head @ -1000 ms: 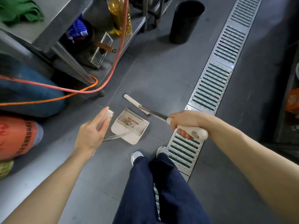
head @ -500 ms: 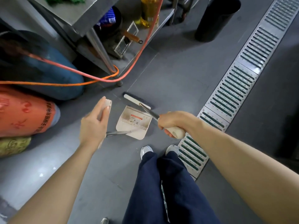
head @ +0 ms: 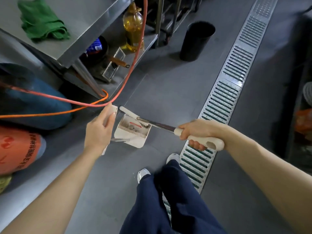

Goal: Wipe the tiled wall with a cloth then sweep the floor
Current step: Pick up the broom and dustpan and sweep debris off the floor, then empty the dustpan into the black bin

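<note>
broom (head: 135, 118) and dustpan (head: 132, 131) sit together on the grey floor (head: 168, 92) between the two hands, just ahead of the person's white shoes (head: 143, 173). right hand (head: 198, 132) is wrapped tight around the cream grip of the broom's handle, fingers curled under it, the metal shaft running from the fist down to the cream broom head, which lies over the far lip of the pan. left hand (head: 99, 130) is closed on the cream top of the dustpan's upright handle, thumb side up; the thin metal stem shows below the palm, reaching to the pan's near edge. the pan lies flat, its comb teeth showing, with some dark debris inside.

to the left, the orange hose (head: 131, 68) loops along the floor right by the left hand and the foot of the steel table (head: 81, 19), so that side is tight. a green cloth (head: 42, 22) lies crumpled on the tabletop. under the table stands a bottle of yellow oil (head: 133, 29). a blue sack and an orange sack crowd the far left. to the right, the slotted drain grate (head: 224, 102) runs straight away beside the right hand; bare floor lies open ahead, up to a black bin (head: 195, 41).
</note>
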